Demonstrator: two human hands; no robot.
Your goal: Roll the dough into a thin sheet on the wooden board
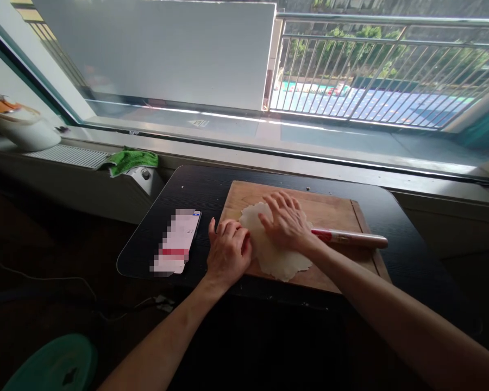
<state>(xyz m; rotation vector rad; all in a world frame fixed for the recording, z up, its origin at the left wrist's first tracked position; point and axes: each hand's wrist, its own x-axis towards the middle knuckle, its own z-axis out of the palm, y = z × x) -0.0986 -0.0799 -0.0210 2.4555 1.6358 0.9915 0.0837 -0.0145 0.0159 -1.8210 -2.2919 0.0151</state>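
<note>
Board (330, 212) near window (236, 70) bears dough (271, 247); right hand (288, 221) spread, left hand (229, 248) curled, grip unclear.

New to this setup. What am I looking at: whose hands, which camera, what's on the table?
No robot here: these are one person's bare hands. There is one picture, from a camera worn on that person's head, looking forward and down. On the dark table lies a wooden board, with a phone to its left. A thin sheet of dough lies on the board. The left hand is at the dough's left edge; whether it pinches it, I can't tell. The right hand is spread over the dough. A rolling pin sticks out to its right.
</note>
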